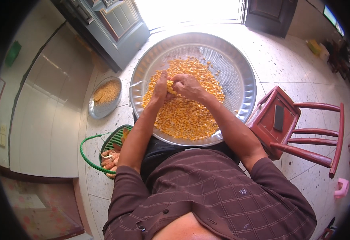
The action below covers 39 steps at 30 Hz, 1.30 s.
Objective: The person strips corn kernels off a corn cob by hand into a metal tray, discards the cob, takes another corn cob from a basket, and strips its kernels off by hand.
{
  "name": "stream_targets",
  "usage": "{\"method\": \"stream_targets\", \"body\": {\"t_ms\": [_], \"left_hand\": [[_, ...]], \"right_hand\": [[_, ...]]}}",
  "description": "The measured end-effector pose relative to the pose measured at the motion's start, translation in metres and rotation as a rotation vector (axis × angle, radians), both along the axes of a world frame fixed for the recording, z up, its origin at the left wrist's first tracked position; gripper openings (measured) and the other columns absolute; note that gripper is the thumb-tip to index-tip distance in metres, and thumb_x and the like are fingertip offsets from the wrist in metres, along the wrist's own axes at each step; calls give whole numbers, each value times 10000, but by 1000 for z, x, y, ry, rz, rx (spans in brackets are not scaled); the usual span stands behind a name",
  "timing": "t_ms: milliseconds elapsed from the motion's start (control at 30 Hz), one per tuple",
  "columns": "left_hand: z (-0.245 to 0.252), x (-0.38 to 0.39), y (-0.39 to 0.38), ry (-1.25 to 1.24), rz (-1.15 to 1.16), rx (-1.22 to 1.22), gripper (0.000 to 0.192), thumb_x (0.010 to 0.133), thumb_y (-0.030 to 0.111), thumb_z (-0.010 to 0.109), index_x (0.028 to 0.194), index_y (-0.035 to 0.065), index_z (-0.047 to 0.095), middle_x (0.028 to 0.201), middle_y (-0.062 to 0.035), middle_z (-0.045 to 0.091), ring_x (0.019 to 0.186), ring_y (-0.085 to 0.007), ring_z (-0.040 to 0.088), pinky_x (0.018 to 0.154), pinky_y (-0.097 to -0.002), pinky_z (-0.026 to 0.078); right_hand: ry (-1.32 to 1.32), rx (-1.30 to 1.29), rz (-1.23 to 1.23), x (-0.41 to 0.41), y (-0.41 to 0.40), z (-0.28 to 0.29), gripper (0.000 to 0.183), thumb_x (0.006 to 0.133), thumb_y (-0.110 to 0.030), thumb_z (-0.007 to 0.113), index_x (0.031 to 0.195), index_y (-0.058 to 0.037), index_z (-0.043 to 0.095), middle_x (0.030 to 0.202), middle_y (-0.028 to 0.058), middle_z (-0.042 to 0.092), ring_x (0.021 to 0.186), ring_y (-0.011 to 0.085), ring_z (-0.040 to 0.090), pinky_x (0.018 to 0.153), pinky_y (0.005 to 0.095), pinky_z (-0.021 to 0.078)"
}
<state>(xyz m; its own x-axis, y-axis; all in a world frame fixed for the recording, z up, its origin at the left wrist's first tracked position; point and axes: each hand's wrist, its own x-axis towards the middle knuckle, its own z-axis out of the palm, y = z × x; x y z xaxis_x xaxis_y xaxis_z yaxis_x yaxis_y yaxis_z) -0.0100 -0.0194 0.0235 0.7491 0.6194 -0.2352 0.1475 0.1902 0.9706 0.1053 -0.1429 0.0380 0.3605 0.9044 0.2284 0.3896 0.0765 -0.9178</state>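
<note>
An ear of yellow corn [171,87] is held over a wide round metal sieve tray [244,69] with a perforated bottom. My left hand [161,86] grips the ear from the left side, thumb pointing up. From the right, my right hand [188,85] has its bent fingers pressed on the kernels of the same ear; the fingertips are partly hidden. Loose corn kernels [190,117] cover much of the tray beneath both hands, thickest towards my body. The tray rests across my lap.
At my left stands a green plastic basket [115,141] with corn cobs [110,159] in it. Farther forward, a metal pan [98,113] holds grain-like pieces [106,92]. A red wooden chair [283,120] bearing a dark phone-like slab [278,117] is at right. An open door [121,36] stands ahead.
</note>
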Motion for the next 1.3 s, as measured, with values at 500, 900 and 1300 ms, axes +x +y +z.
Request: {"method": "stream_targets", "body": {"t_ms": [500, 900, 1300], "left_hand": [[1, -2, -3, 54, -28, 87, 762, 1016, 649, 314, 1282, -22, 557, 1053, -145, 616, 723, -180, 606, 568, -308, 558], [1, 0, -8, -32, -18, 52, 673, 1022, 639, 335, 1168, 44, 614, 849, -42, 642, 603, -87, 603, 409, -216, 469], [8, 2, -20, -45, -57, 199, 616, 1024, 631, 352, 1132, 73, 589, 968, -64, 585, 668, -104, 557, 445, -217, 473]], "right_hand": [[-306, -4, 77, 4, -3, 8, 307, 918, -203, 532, 1044, 23, 698, 951, 219, 675, 896, 329, 655, 834, 447, 511], [-352, 111, -1, -3, -5, 6, 346, 850, -140, 559, 1110, 40, 701, 914, 235, 665, 880, 358, 659, 858, 453, 517], [-85, 73, -152, -4, -1, -2, 167, 876, -48, 609, 980, 28, 716, 856, 197, 678, 819, 317, 679, 790, 441, 547]]}}
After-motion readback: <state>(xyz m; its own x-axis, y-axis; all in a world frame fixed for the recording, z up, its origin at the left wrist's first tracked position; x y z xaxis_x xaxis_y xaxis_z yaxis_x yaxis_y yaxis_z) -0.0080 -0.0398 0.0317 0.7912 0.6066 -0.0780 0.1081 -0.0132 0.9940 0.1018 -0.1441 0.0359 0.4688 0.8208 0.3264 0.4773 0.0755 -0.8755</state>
